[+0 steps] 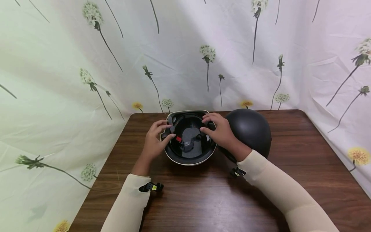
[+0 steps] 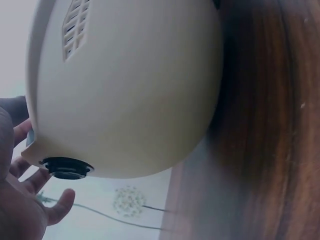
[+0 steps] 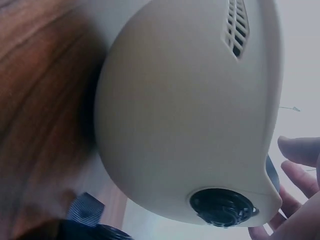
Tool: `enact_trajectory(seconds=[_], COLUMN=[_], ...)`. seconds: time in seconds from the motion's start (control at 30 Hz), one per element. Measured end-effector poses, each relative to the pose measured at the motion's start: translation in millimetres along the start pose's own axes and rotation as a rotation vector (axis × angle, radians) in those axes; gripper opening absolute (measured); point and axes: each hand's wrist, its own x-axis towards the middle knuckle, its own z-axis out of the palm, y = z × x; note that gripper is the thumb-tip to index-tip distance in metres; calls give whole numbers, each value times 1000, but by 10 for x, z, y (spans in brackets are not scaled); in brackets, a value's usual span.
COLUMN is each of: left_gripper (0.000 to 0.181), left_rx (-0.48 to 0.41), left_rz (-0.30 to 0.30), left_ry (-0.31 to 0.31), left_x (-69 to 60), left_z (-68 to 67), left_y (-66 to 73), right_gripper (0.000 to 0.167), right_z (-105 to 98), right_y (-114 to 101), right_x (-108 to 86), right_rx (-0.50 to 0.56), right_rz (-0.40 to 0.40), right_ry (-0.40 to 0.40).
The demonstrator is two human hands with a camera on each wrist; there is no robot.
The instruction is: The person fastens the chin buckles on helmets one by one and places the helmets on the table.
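Observation:
A cream helmet (image 2: 135, 90) rests upside down on the table, its black lining (image 1: 189, 151) facing up. A red buckle piece (image 1: 178, 139) and a dark strap lie inside it. My left hand (image 1: 153, 141) is at the helmet's left rim, fingers spread and loosely bent, beside a grey strap (image 1: 170, 121). At the right rim is my right hand (image 1: 221, 130), its thumb and fingers apart over the edge. In the right wrist view, the fingers (image 3: 300, 177) are near the rim, above a round black side fitting (image 3: 221, 206). Whether the fingertips touch the lining is unclear.
A matte black helmet (image 1: 249, 129) stands dome up just right of the cream one, partly behind my right wrist. The brown wooden table (image 1: 197, 199) meets a flower-printed cloth (image 1: 179, 64) at the back.

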Motion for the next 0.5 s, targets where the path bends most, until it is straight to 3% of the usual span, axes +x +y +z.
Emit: enact_trajectory(seconds=[0.2, 0.3, 0.43, 0.5], left_gripper=[48, 56, 60, 60], left_rx=[-86, -143, -206, -236], left_rz=[-77, -112, -92, -67], left_ry=[70, 125, 189, 207], left_x=[-76, -110, -142, -156], left_z=[87, 117, 135, 159], left_y=[-42, 87, 281, 275], right_gripper=[31, 38, 50, 54], right_z=[43, 86, 145, 164], right_y=[23, 35, 76, 89], right_x=[-145, -196, -243, -261], right_rx=[38, 60, 67, 72], right_rz=[33, 62, 85, 87], right_ry=[67, 97, 125, 131])
